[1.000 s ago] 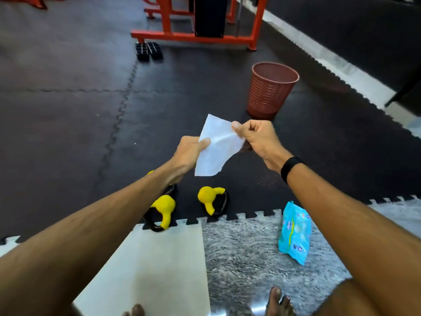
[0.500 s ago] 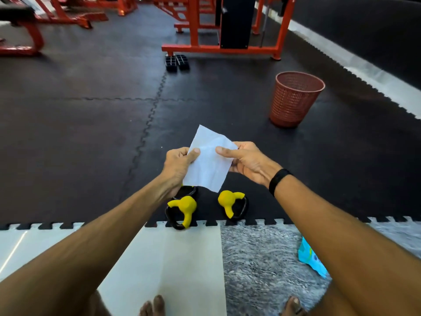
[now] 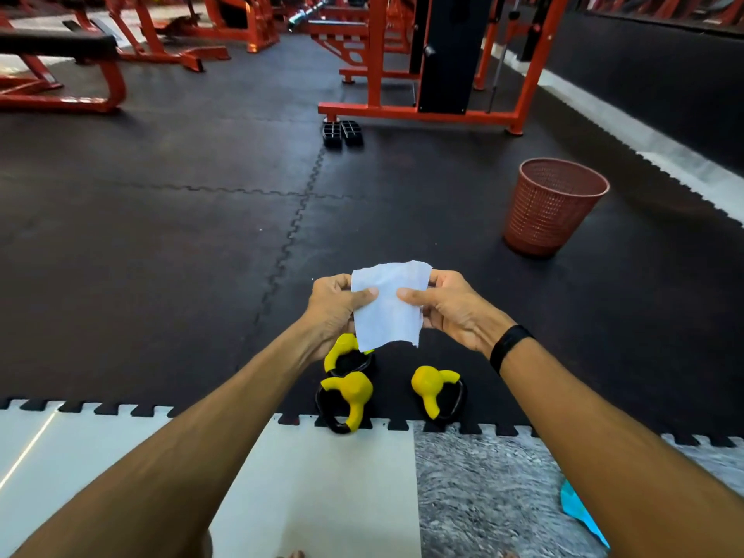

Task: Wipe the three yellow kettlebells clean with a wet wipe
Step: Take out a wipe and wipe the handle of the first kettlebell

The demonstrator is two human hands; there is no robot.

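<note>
A white wet wipe [image 3: 387, 308] hangs spread between both hands, above the black floor mat. My left hand [image 3: 334, 312] pinches its left edge and my right hand [image 3: 451, 312] pinches its right edge. Below the hands, three yellow kettlebells with black parts lie on the mat near its toothed edge. The front left kettlebell [image 3: 349, 394] lies just behind the edge. The rear left kettlebell [image 3: 342, 352] is partly hidden by my left wrist and the wipe. The right kettlebell [image 3: 432, 386] lies apart from both.
A red mesh waste basket [image 3: 553, 207] stands on the mat at the right. A blue wipes pack [image 3: 579, 513] lies on the grey rug by my right arm. Orange gym machines [image 3: 426, 110] and a bench [image 3: 60, 74] stand behind. White floor tiles [image 3: 342, 497] lie in front.
The view has tilted up, showing more of the gym. Both hands have drawn closer and turned the wipe from a slanted hold to a flatter, squarer spread.
</note>
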